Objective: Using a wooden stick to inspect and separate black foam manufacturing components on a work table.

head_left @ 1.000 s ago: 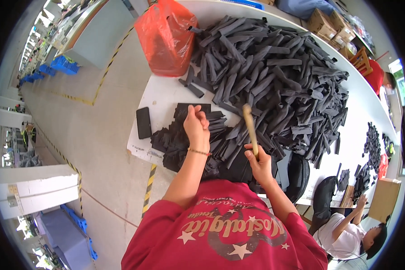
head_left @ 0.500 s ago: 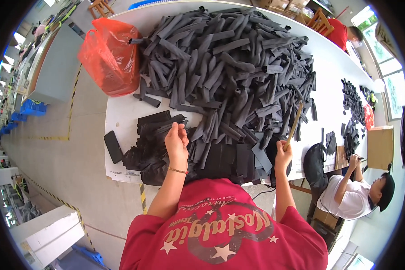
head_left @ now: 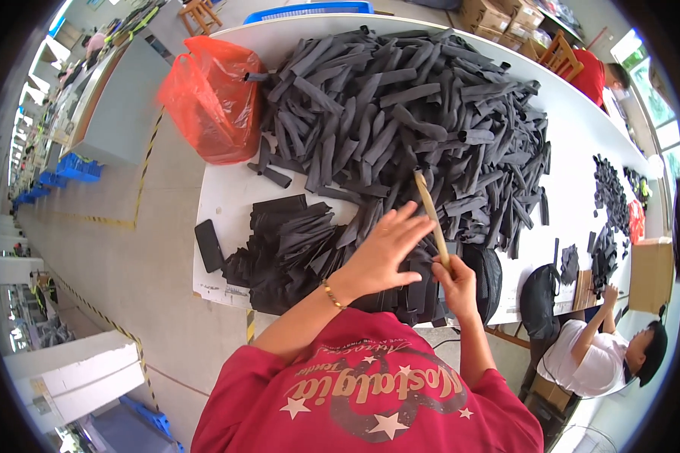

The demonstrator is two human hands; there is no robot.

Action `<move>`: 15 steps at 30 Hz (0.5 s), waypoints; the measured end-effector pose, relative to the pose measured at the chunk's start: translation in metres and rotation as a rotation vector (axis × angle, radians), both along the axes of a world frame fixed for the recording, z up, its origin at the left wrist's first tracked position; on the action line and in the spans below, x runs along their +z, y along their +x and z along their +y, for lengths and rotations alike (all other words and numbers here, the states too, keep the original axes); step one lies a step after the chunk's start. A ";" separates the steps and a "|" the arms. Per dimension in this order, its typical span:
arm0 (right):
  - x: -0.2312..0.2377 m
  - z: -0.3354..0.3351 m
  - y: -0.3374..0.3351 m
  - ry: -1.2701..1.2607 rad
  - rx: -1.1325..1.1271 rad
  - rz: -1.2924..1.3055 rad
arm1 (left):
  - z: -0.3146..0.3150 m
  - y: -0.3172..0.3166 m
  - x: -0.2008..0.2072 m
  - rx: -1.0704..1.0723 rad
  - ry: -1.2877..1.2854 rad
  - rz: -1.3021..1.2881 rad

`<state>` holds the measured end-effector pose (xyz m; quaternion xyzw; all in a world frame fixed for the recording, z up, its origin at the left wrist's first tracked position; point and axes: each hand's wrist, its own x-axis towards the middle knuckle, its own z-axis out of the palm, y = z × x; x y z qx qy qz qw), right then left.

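My right hand (head_left: 455, 287) is closed around the lower end of a pale wooden stick (head_left: 431, 211), which points away from me and leans left. My left hand (head_left: 381, 253) is open, its fingers spread just left of the stick; whether the fingertips touch it I cannot tell. Beyond both hands lies a big heap of dark grey fabric tubes (head_left: 400, 121). Flat black fabric pieces (head_left: 283, 245) are stacked in a loose fan left of my left hand. More dark pieces lie under my hands, partly hidden by them.
A black phone (head_left: 208, 245) lies at the table's left edge. Behind it stands a red plastic bag (head_left: 219, 106). To the right are a black bag (head_left: 540, 294) and a seated person (head_left: 589, 351) in a white shirt. The white table (head_left: 223, 192) carries all the fabric.
My left hand has moved right, from above the flat stack to beside the stick, and its fingers have spread. The stick has swung from leaning right to leaning left. The view has shifted slightly.
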<state>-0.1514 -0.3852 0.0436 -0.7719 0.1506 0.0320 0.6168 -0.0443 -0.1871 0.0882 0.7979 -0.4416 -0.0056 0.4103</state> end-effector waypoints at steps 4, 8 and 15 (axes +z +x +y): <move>0.010 0.027 0.035 0.087 0.135 0.074 | -0.005 -0.003 -0.022 -0.076 0.089 0.405; 0.012 0.046 0.070 0.238 0.036 0.019 | 0.009 -0.012 -0.033 0.173 -0.095 0.530; 0.027 0.100 0.143 0.186 0.368 -0.066 | 0.048 0.005 -0.063 0.444 -0.218 0.171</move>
